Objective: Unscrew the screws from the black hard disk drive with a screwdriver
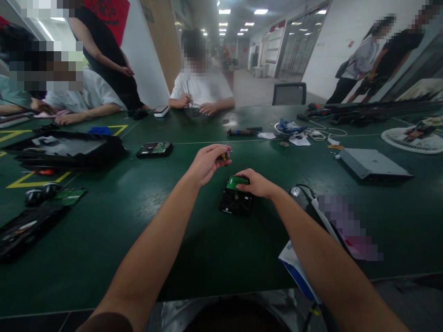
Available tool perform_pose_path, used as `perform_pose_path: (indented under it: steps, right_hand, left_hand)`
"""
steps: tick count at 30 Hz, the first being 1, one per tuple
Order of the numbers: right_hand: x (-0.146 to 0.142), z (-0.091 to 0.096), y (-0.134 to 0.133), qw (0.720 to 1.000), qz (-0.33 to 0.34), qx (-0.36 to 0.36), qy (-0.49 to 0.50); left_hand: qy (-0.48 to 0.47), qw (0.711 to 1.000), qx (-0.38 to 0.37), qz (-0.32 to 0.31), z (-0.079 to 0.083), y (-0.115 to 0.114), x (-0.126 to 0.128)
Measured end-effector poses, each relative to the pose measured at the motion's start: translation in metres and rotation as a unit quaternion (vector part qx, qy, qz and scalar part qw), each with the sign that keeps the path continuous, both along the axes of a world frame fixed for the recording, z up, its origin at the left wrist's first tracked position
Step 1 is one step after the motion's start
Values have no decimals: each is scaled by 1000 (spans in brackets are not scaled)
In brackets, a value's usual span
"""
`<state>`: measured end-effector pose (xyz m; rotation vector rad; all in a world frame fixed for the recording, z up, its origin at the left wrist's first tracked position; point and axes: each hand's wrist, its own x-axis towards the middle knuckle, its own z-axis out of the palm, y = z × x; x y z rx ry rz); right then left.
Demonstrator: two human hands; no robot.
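Observation:
A black hard drive lies on the green table in front of me, its green circuit board facing up at the far end. My left hand is closed around the dark, yellow-marked handle of a screwdriver. Its thin shaft points down toward the far edge of the board; whether the tip touches a screw cannot be made out. From the right, my right hand grips the drive at its circuit board, with thumb and fingers over the board's right side.
Another hard drive lies to the left, beyond it a black casing. A loose green board is at far left. To the right sits a grey metal box; a cable and white-blue packet lie near my right forearm. A person sits opposite.

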<state>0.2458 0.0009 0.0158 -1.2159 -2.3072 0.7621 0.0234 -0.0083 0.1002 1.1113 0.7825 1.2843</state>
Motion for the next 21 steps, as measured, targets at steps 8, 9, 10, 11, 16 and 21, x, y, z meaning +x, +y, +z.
perform_pose_path:
  steps: [8,9,10,11,16,21]
  right_hand:
    - [0,-1,2,1000,-5,0,-6]
    - [0,-2,2,1000,-5,1,-6]
    - [0,-2,2,1000,-5,0,-6]
    - [0,-2,2,1000,-5,-1,-5]
    - [0,-1,0,1000,-6,-1,3]
    - [0,1,1,1000,-5,-8,-3]
  left_hand:
    - [11,999,-25,-17,0,0,0]
    - [4,999,-29,-15,-1,0,1]
    - [-2,999,-32,-13,-2,1,1]
    - [-9,999,-34,-10,-2,1,2]
    - [-5,1000,-23,3,-4,3,1]
    - [58,998,16,21,-3,3,-1]
